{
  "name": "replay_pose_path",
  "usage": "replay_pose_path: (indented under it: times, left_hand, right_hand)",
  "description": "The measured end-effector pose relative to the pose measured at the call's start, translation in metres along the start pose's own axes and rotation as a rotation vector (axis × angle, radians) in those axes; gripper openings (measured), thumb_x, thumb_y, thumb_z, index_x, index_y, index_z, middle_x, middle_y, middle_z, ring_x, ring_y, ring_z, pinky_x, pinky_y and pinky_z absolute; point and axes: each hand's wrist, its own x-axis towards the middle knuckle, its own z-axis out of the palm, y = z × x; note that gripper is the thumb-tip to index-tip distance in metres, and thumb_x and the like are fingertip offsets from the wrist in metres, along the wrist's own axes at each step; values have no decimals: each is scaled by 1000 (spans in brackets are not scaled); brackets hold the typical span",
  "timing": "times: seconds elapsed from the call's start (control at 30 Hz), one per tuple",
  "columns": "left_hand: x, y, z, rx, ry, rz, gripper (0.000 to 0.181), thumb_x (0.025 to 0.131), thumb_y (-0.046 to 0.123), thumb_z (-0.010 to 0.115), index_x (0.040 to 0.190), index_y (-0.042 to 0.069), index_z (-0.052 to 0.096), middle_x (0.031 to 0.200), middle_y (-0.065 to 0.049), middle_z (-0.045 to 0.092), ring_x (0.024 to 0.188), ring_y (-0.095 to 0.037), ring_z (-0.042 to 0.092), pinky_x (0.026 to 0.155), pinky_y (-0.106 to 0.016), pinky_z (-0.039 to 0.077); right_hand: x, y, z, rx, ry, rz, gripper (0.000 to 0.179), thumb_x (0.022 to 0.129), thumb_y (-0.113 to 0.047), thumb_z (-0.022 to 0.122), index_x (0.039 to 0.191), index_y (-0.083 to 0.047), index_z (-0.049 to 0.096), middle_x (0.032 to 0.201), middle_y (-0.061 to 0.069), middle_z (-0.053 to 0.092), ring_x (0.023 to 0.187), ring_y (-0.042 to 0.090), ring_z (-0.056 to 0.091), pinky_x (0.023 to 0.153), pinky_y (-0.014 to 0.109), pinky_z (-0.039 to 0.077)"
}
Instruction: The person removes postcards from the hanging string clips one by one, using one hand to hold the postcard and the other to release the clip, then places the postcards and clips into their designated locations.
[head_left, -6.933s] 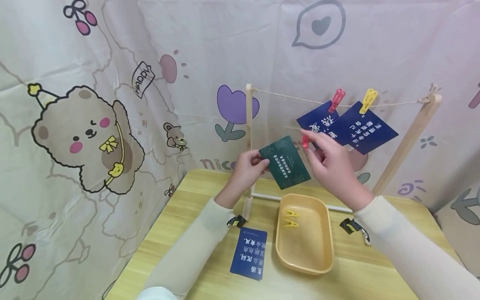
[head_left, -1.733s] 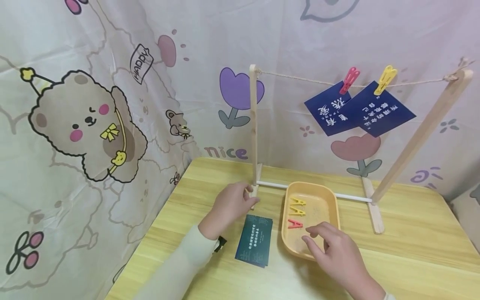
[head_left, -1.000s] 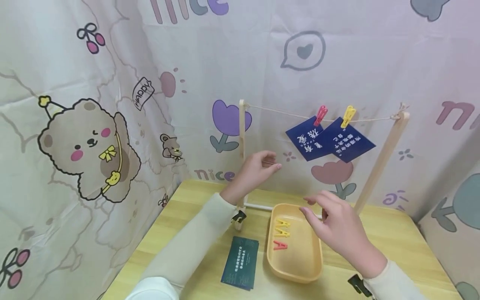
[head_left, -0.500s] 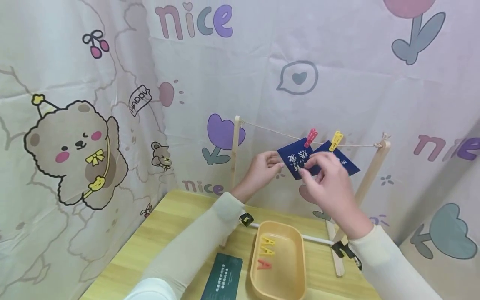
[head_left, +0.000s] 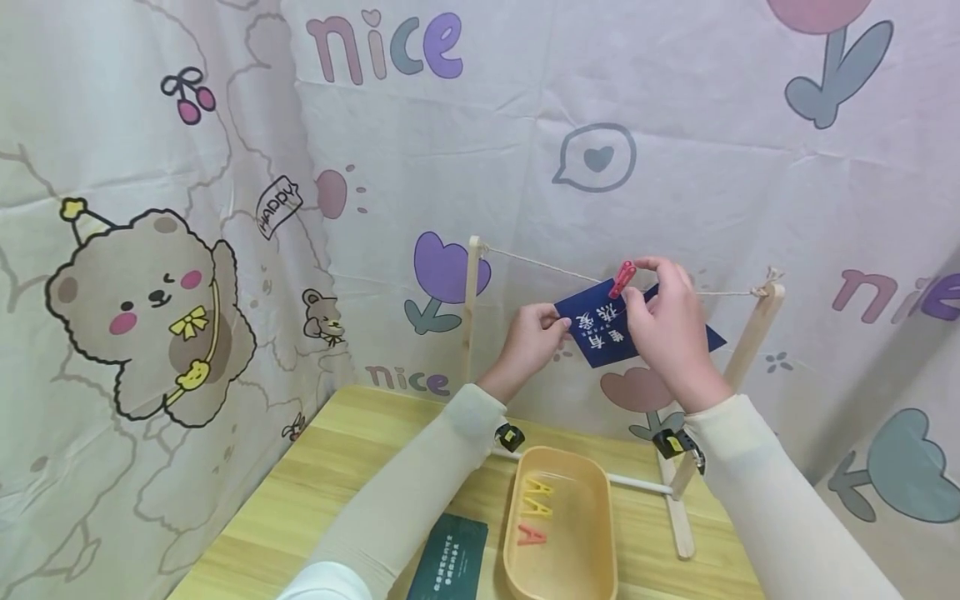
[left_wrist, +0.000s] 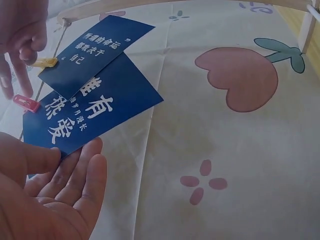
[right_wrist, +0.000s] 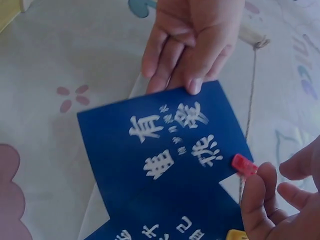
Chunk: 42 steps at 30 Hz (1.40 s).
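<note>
Two hands up at the string (head_left: 536,263). Left hand (head_left: 531,337) pinches the first blue card (head_left: 596,325) by its edge, thumb on the printed face, fingers behind. Right hand (head_left: 670,329) is at the red clip (head_left: 622,279) on that card; can't tell if it pinches. Second blue card (left_wrist: 100,47) overlaps the first, partly behind right hand in head view, yellow clip (left_wrist: 46,62) on it. Below both hands: orange tray (head_left: 573,554) on the bench (head_left: 352,450), three loose clips (head_left: 531,535) inside. Green card (head_left: 450,560) below left hand, beside tray.
</note>
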Motion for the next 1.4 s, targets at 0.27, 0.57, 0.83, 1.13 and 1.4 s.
replay_pose_path:
  times: [0.27, 0.57, 0.83, 1.13, 1.4]
  left_hand:
    - [0, 1, 0, 12, 2, -3, 16, 107, 6, 67, 95, -3, 72, 99, -26, 81, 69, -14, 73, 62, -33, 65]
    - [2, 2, 0, 16, 9, -8, 15, 107, 7, 68, 95, -2, 73, 95, -19, 82, 73, -15, 76, 68, -32, 67]
    - [0, 2, 0, 27, 18, -13, 16, 107, 7, 68, 93, 0, 71, 94, -17, 82, 73, -16, 77, 72, -33, 68]
    - [0, 3, -3, 14, 15, -5, 16, 107, 7, 68, 92, 0, 70, 93, -16, 82, 72, -16, 76, 69, -28, 67]
    - [-4, 1, -8, 21, -10, -13, 18, 108, 8, 67, 93, -1, 69, 100, -26, 80, 72, -15, 74, 68, -27, 66]
  right_hand:
    - [17, 10, -2, 52, -159, 74, 50, 116, -23, 46, 163, -6, 45, 156, 16, 61, 55, 15, 64, 53, 26, 52]
    - [34, 12, 5, 211, -269, 211, 47, 118, -26, 41, 158, -1, 50, 121, 24, 71, 51, 18, 63, 56, 26, 59]
    - [34, 10, 5, 313, -222, 304, 36, 117, -25, 49, 144, -3, 60, 123, 17, 74, 52, 11, 51, 52, 23, 52]
    - [30, 4, 7, 314, -74, 253, 29, 115, -22, 55, 132, -4, 70, 119, 12, 76, 94, 17, 68, 61, 16, 47]
    - [31, 0, 11, 298, 44, 171, 30, 114, -20, 57, 129, 1, 72, 119, 15, 78, 102, 14, 76, 94, 13, 57]
